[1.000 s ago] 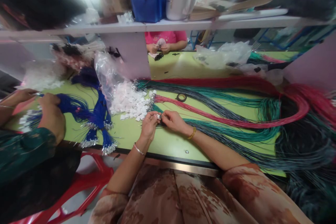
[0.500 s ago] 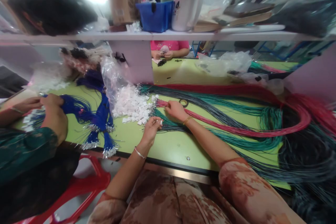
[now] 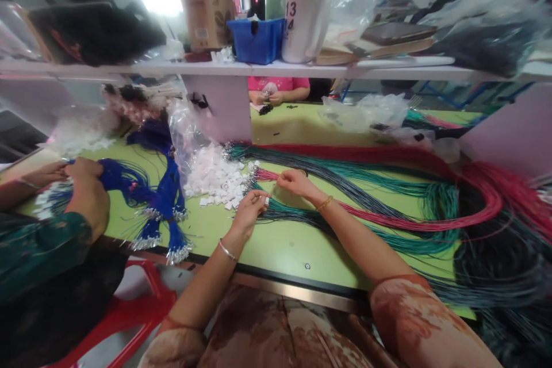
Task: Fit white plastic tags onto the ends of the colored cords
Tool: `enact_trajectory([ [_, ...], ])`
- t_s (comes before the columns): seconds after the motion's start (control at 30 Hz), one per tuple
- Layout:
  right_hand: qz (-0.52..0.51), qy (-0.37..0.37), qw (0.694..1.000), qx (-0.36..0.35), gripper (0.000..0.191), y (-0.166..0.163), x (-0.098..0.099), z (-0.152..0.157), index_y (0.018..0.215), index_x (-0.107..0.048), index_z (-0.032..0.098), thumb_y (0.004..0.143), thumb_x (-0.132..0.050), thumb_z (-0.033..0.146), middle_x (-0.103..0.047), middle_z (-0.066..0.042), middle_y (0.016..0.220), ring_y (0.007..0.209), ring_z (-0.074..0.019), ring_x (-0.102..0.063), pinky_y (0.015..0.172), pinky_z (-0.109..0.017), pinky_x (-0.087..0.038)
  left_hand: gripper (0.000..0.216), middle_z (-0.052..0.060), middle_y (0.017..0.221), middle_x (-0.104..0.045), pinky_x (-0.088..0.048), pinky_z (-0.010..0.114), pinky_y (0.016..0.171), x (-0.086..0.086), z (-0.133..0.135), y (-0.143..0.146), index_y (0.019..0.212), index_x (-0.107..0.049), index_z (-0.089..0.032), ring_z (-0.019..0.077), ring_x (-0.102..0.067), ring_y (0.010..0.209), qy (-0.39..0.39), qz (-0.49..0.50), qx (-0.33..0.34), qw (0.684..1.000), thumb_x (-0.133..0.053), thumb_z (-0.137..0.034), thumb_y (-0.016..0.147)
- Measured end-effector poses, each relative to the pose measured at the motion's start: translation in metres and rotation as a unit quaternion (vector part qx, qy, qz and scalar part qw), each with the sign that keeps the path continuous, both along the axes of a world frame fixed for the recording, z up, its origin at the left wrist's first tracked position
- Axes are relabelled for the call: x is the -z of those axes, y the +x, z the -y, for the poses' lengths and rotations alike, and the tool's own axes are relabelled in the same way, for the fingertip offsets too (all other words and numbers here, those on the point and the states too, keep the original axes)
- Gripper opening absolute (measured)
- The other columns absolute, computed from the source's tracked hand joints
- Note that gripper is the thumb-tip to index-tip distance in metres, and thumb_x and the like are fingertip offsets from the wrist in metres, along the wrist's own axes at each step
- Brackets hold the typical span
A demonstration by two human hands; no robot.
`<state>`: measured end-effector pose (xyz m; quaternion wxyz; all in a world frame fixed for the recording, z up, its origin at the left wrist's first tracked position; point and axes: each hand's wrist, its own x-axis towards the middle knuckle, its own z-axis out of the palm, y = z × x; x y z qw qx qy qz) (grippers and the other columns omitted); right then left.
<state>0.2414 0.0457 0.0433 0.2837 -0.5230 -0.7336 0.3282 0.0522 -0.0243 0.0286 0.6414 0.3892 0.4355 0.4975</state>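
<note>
Mug [image 3: 303, 31] marked "13 14" stands beyond red wires [image 3: 388, 218]

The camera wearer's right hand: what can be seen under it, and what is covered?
A red wire bundle shows on both sides of the right hand; the stretch between is covered.

The white mug [image 3: 304, 26] reads "13" — with "14" just below.

The connectors [image 3: 218, 177] look plastic (matt), the bag [image 3: 181, 125] glossy plastic.
</note>
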Motion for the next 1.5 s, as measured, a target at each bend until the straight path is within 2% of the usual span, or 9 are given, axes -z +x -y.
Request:
enact_trajectory([
  [0.2,-0.182,0.003,0.983,-0.025,0.025,-0.011,-0.012,0.035,0.076,-0.056,0.015,0.081,-0.054,0.040,-0.047,0.004,0.063,0.056,-0.0081,-0.037,0.054,-0.021,-0.031,0.025,0.004,0.091,-0.067,-0.042,0.020,0.061,0.003,-0.007,0.012,0.084,-0.063,-0.015,0.0066,-0.052,0.064,0.007,0.104,-0.006,0.995,-0.077,-0.027,0.067],
  [0.3,-0.184,0.004,0.983,-0.022,0.023,-0.015,-0.003,0.047,0.075,-0.058,0.014,0.078,-0.057,0.037,-0.044,0.004,0.060,0.055,-0.0080,-0.035,0.052,-0.021,-0.028,0.024,0.001,0.080,-0.063,-0.042,0.020,0.061,0.012,-0.008,0.013,0.082,-0.062,-0.014,0.0068,-0.053,0.064,-0.006,0.154,0.007,0.988,-0.077,-0.025,0.068],
  [0.4,-0.159,0.017,0.987,0.015,0.021,-0.016,0.006,0.055,0.073,-0.059,0.014,0.076,-0.057,0.035,-0.036,0.006,0.053,0.051,-0.0076,-0.030,0.049,-0.021,-0.024,0.022,0.004,0.088,-0.066,-0.044,0.020,0.064,0.019,-0.008,0.010,0.082,-0.062,-0.014,0.0068,-0.054,0.066,-0.018,0.171,0.019,0.985,-0.076,-0.024,0.069],
  [0.5,-0.128,0.045,0.990,0.041,0.017,-0.017,0.010,0.060,0.068,-0.057,0.015,0.074,-0.056,0.030,-0.038,0.006,0.052,0.050,-0.0074,-0.031,0.049,-0.021,-0.024,0.020,0.006,0.098,-0.067,-0.045,0.021,0.065,0.021,-0.007,0.006,0.083,-0.062,-0.014,0.0069,-0.055,0.067,-0.028,0.175,0.020,0.984,-0.076,-0.023,0.070],
  [0.67,-0.123,0.019,0.992,0.008,0.012,-0.017,0.012,0.060,0.062,-0.053,0.016,0.070,-0.053,0.025,-0.044,0.005,0.053,0.050,-0.0070,-0.033,0.049,-0.020,-0.026,0.020,0.006,0.096,-0.068,-0.045,0.021,0.064,0.020,-0.006,0.005,0.082,-0.063,-0.014,0.0076,-0.055,0.068,-0.030,0.162,0.021,0.986,-0.076,-0.023,0.070],
  [0.87,-0.136,-0.011,0.990,0.039,0.015,-0.020,0.013,0.056,0.060,-0.051,0.016,0.069,-0.052,0.028,-0.043,0.005,0.053,0.051,-0.0073,-0.034,0.049,-0.021,-0.027,0.024,0.005,0.093,-0.068,-0.044,0.021,0.063,0.018,-0.003,0.009,0.081,-0.063,-0.015,0.0068,-0.054,0.066,-0.001,0.130,0.001,0.992,-0.079,-0.026,0.067],
  [1.07,-0.169,-0.058,0.983,0.036,0.020,-0.026,0.016,0.060,0.062,-0.050,0.016,0.070,-0.055,0.035,-0.041,0.005,0.052,0.050,-0.0071,-0.032,0.046,-0.020,-0.024,0.025,-0.002,0.060,-0.058,-0.037,0.020,0.055,0.024,-0.001,0.011,0.081,-0.068,-0.015,0.0067,-0.047,0.055,0.057,0.009,-0.022,0.998,-0.077,-0.033,0.067],
  [1.27,-0.189,-0.092,0.977,0.039,0.026,-0.035,0.020,0.060,0.063,-0.051,0.017,0.072,-0.057,0.040,-0.045,0.004,0.054,0.050,-0.0076,-0.035,0.047,-0.021,-0.027,0.027,-0.002,0.059,-0.057,-0.036,0.021,0.055,0.028,-0.002,0.014,0.082,-0.069,-0.015,0.0072,-0.046,0.054,0.054,0.016,-0.044,0.997,-0.076,-0.036,0.067],
  [1.5,-0.107,0.004,0.994,-0.006,0.029,-0.030,0.014,0.062,0.065,-0.053,0.016,0.083,-0.051,0.040,-0.049,0.002,0.057,0.052,-0.0084,-0.037,0.050,-0.021,-0.027,0.027,0.000,0.063,-0.060,-0.037,0.022,0.056,0.030,-0.003,0.013,0.084,-0.070,-0.015,0.0082,-0.049,0.056,0.050,0.026,-0.071,0.996,-0.076,-0.036,0.068],
])
